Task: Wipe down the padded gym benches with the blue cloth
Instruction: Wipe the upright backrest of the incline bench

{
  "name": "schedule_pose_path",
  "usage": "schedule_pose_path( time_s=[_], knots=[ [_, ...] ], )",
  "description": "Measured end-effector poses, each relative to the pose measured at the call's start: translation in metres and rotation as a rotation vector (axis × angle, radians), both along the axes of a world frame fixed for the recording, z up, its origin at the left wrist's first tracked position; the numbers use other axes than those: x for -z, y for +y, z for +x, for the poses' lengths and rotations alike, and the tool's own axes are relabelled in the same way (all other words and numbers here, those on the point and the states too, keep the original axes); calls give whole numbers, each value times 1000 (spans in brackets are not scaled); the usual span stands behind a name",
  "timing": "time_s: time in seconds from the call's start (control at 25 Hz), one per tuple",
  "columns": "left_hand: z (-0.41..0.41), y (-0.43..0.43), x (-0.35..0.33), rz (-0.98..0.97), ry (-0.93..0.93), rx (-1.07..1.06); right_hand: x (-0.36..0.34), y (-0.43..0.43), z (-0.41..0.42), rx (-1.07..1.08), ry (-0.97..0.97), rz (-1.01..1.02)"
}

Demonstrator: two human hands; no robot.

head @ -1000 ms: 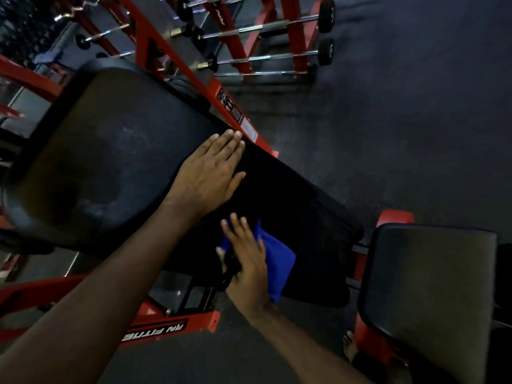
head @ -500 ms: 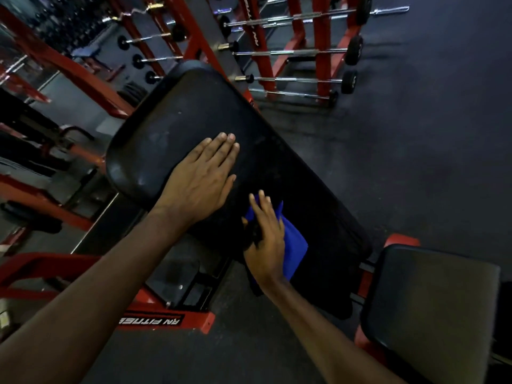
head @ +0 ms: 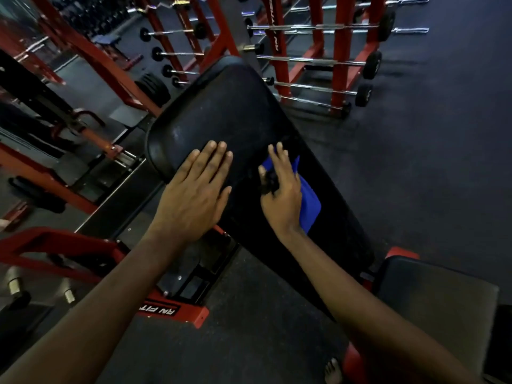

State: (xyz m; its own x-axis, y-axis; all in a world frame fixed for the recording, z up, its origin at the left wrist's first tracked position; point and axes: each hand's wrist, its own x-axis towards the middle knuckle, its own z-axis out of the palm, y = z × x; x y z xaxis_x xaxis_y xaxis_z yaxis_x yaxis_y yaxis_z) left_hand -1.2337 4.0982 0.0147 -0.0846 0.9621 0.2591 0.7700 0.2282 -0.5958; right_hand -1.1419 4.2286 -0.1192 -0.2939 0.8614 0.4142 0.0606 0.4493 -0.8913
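Note:
A long black padded bench back (head: 230,112) slopes from the upper middle down to the lower right. My left hand (head: 198,191) lies flat on its near left side, fingers straight and together. My right hand (head: 281,194) presses the blue cloth (head: 309,200) against the pad with straight fingers; the cloth shows to the right of the hand. A small dark object sits at my right thumb, too dim to identify. The black seat pad (head: 435,300) of the bench is at the lower right.
Red racks holding barbells (head: 318,62) stand behind the bench. A red machine frame (head: 171,310) with white lettering lies on the dark rubber floor below my left arm. Weight plates (head: 153,88) lean at the upper left. Bare toes (head: 332,371) show at the bottom.
My right hand has slid the blue cloth up the bench back, toward its top end. My left hand has stayed flat on the pad, and the view has shifted.

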Motion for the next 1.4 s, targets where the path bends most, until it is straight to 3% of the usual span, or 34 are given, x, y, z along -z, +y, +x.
schedule_pose_path(
  time_s=[0.08, 0.28, 0.52, 0.64, 0.76, 0.96, 1.2, 1.4],
  knots=[
    [-1, -12, -1, 61, -5, -42, 2, 8, 4, -66, -1, 106],
    [-5, -23, 2, 68, 5, -71, -37, 72, -23, 108, 89, -201],
    [-6, -21, 6, 86, -22, -53, 8, 5, 3, 76, 59, -93],
    [-7, -20, 5, 102, -41, -35, -20, 2, -12, 52, 63, -33],
    [-8, -20, 6, 129, -36, -8, -48, -28, -18, -83, 42, 170],
    [-10, -22, 4, 113, -11, 8, -7, -63, 18, -258, -65, 247],
    [-11, -22, 2, 89, -22, 20, -42, 31, -29, 46, 85, -1],
    [-11, -21, 2, 106, -59, 21, -11, -34, 0, 35, 28, -39]
  ],
)
